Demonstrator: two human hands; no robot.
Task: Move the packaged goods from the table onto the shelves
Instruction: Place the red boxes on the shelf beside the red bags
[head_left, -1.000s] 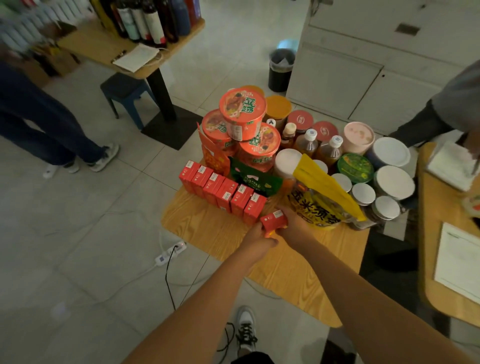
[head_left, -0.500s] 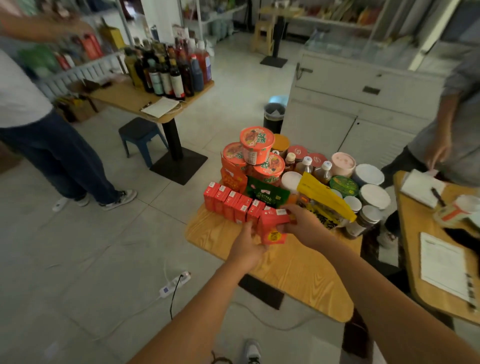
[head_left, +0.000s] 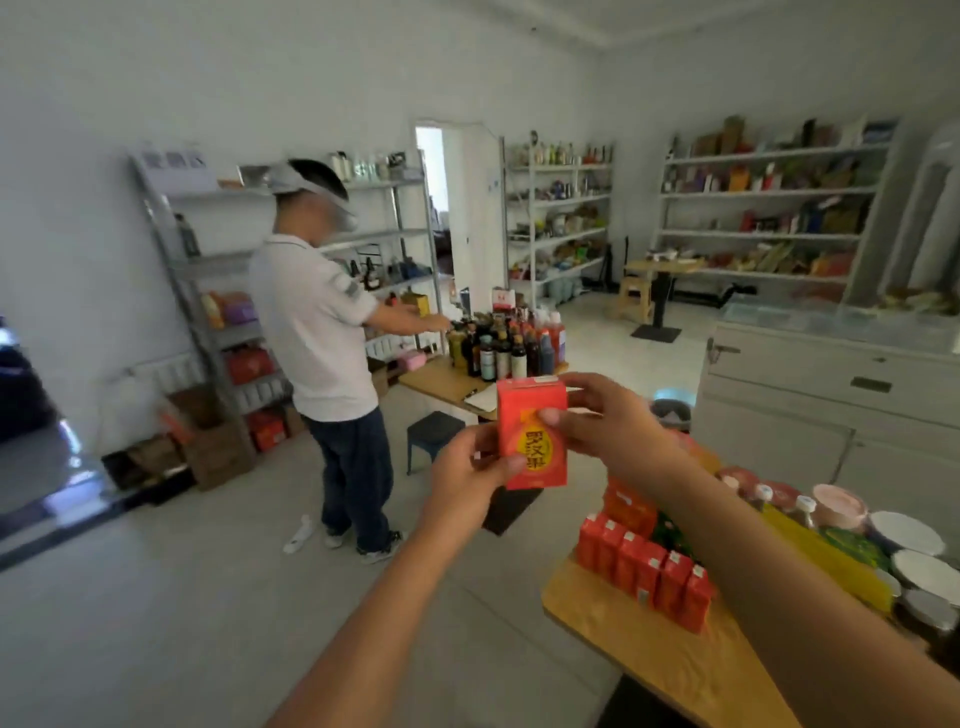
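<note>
Right, the red carton (head_left: 530, 452) is in mid-air, long axis vertical, label facing the camera, left of the desk (head_left: 649, 670) and clear of it. Left hand (head_left: 470, 475) pinches its lower left edge. Right hand (head_left: 610, 428) wraps the upper right side, thumb on the front. Both are on it, so neither is nearer. Shelves (head_left: 763, 195) all lie far ahead, and the left rack (head_left: 218, 260) stands behind another person (head_left: 322, 332). Probably a walking carry, carton kept upright. A row of matching cartons (head_left: 644, 574) sits on the desk.

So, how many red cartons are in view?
7. One red carton is held by the left hand and right hand; six stand in a row on the table. Others may be hidden.
</note>
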